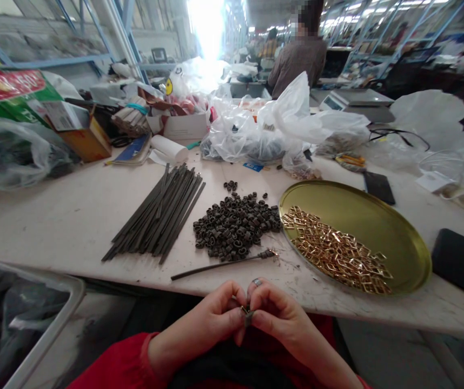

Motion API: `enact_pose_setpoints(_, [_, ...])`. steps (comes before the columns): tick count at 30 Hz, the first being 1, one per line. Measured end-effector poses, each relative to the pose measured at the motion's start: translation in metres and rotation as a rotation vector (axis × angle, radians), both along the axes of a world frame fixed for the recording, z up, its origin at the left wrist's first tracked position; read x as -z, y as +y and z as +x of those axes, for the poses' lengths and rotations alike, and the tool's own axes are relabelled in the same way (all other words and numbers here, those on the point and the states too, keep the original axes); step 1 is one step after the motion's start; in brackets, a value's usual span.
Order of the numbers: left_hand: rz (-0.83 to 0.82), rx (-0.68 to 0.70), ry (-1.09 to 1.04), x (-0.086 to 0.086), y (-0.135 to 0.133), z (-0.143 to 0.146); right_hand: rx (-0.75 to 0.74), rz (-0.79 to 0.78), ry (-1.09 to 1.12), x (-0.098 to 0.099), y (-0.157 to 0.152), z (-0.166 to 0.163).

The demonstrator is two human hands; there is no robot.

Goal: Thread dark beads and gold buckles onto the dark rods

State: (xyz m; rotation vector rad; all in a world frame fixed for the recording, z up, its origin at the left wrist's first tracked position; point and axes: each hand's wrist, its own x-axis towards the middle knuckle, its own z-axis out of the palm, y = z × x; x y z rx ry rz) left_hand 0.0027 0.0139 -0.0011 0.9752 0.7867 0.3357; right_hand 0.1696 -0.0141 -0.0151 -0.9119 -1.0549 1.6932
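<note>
My left hand [211, 319] and my right hand [274, 313] meet just below the table's front edge, fingers pinched together on a small dark and gold part [246, 312]. A ring sits on a right-hand finger. Just beyond them, one thin dark strip [221, 266] with a piece on its end lies on the table. Behind it are a heap of small dark loops [234, 224], a bundle of dark strips [161, 213] and a round gold tray [378, 216] holding several gold buckles [337, 251].
A white table [53, 216] carries plastic bags [272, 127], boxes, a paper roll, a scale [357, 100] and two dark flat objects [461, 262] at the right. A grey bin [33, 319] stands at lower left. A person [299, 54] sits with their back turned beyond the table.
</note>
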Motion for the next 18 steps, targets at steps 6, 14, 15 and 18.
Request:
enact_pose_setpoints(6, [0.083,0.031,0.058,-0.008,-0.001,0.0,-0.04,-0.15,0.052,0.002,-0.002,0.001])
enact_pose_setpoints(14, [0.083,0.002,0.125,-0.013,-0.003,0.005,-0.026,-0.109,-0.107,0.008,-0.006,0.002])
enact_pose_setpoints(15, [0.072,-0.004,0.131,-0.014,-0.003,0.005,-0.028,-0.104,-0.108,0.007,-0.006,0.001])
enact_pose_setpoints(18, [0.026,-0.052,0.157,-0.015,-0.004,0.006,0.012,-0.07,-0.154,0.006,-0.007,-0.002])
